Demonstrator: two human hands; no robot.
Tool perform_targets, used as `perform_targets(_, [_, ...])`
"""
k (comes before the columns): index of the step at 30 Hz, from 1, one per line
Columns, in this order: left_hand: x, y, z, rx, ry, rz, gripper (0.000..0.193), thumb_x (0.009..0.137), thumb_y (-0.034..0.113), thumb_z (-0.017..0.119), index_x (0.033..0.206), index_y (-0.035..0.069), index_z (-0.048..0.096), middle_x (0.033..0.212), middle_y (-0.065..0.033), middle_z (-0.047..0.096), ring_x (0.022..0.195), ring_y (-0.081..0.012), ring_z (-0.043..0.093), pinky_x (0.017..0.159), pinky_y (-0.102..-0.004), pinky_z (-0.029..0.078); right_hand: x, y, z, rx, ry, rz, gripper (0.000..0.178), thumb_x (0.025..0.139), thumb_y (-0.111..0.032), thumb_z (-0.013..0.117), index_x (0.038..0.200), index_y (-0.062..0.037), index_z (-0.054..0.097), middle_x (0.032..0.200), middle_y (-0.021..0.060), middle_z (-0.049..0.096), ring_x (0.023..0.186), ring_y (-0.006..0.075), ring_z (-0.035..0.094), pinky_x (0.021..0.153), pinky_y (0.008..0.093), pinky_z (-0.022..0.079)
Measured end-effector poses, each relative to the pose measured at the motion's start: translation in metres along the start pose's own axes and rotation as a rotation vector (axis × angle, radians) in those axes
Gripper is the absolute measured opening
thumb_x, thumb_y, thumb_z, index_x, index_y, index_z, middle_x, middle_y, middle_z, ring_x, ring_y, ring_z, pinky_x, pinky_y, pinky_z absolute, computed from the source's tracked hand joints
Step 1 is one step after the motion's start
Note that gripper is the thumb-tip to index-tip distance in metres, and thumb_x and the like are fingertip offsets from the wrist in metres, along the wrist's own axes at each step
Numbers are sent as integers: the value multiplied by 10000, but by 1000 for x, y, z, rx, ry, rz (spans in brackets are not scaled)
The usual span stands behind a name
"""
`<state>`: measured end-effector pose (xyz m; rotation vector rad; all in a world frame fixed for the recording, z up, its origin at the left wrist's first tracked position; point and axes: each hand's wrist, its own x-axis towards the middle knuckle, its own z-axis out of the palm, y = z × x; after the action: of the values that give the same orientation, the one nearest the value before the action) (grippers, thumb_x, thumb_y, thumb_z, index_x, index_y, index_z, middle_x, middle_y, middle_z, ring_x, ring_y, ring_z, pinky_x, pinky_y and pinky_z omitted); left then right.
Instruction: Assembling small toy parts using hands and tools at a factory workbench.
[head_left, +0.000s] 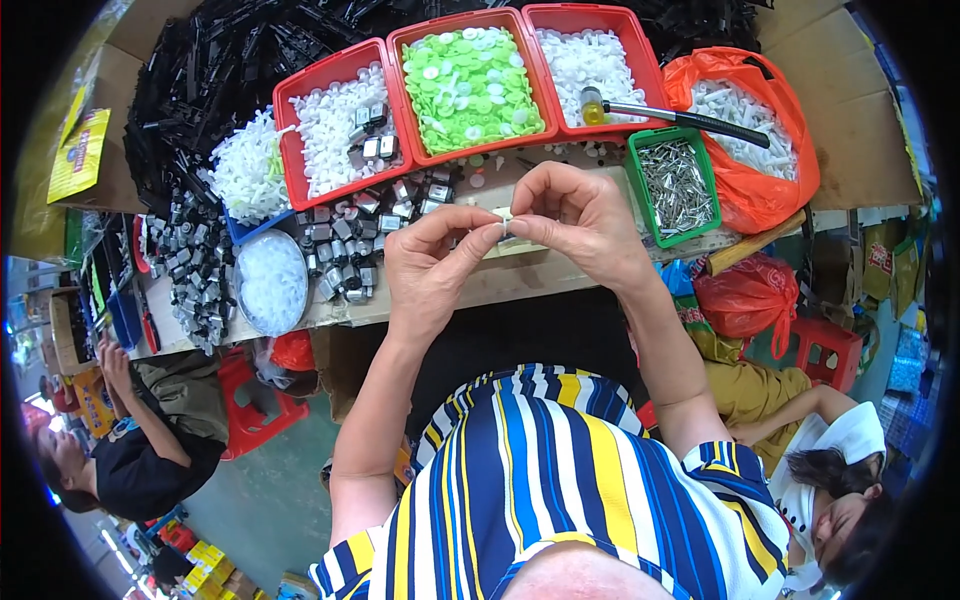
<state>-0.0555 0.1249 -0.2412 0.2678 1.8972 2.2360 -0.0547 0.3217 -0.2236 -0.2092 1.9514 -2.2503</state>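
My left hand [432, 262] and my right hand [588, 228] meet fingertip to fingertip over the near edge of the worktable. Between them they pinch a small whitish plastic piece [506, 214], mostly covered by thumbs and fingers, so its exact kind does not show. A pale block [525, 243] lies on the table just beneath the fingers. Small silver-and-black motors [345, 240] are heaped left of my left hand. Beyond my hands is a red tray [480, 150] of green and white round plastic pieces. Close to my right hand stands a green tray [690, 238] of metal pins.
Two more red trays [350, 187] hold white plastic parts; a yellow-headed hammer [725, 128] lies across the right one. An orange bag [752, 208] of white pieces stands at right. A clear dish [271, 328] is at left, black parts [190, 110] behind. People sit on both sides.
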Motion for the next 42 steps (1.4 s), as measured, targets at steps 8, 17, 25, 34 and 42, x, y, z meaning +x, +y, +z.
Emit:
perform_targets(8, [-7, -16, 9, -296, 239, -80, 118, 909, 34, 737, 1008, -28, 725, 934, -50, 725, 829, -86, 658, 776, -213, 522, -11, 1, 18, -579, 167, -359, 164, 775, -9, 798, 881, -1, 673, 841, 67, 662, 748, 167, 625, 664, 282, 481])
perform_targets(17, [-23, -21, 12, -322, 279, -75, 113, 883, 23, 762, 984, -8, 722, 943, -34, 715, 842, -77, 640, 780, -210, 504, -8, 24, 31, -712, 253, -545, 137, 776, 5, 749, 889, -4, 672, 821, 105, 633, 762, 291, 633, 667, 393, 473])
perform_targets(25, [-30, -26, -15, 559, 335, 342, 174, 764, 35, 831, 908, 46, 734, 925, -62, 658, 828, -190, 594, 722, -325, 484, -5, 42, 24, -808, 141, -403, 146, 787, 18, 755, 914, -8, 690, 900, 105, 575, 811, 250, 608, 697, 359, 482])
perform_targets(34, [-30, -46, -20, 1101, 170, 699, 252, 724, 98, 798, 970, 91, 746, 1015, -46, 638, 989, -259, 577, 797, -387, 451, 1, 49, 26, -932, 85, -452, 134, 766, -20, 754, 879, -25, 683, 889, 99, 568, 843, 282, 575, 716, 390, 447])
perform_targets(42, [-29, -50, -31, 1373, 31, 781, 337, 788, 160, 690, 1122, 128, 716, 1111, -54, 623, 1077, -247, 567, 868, -385, 394, 0, 47, 29, -1022, 99, -431, 126, 757, -36, 746, 861, -42, 676, 883, 84, 570, 851, 283, 577, 725, 400, 441])
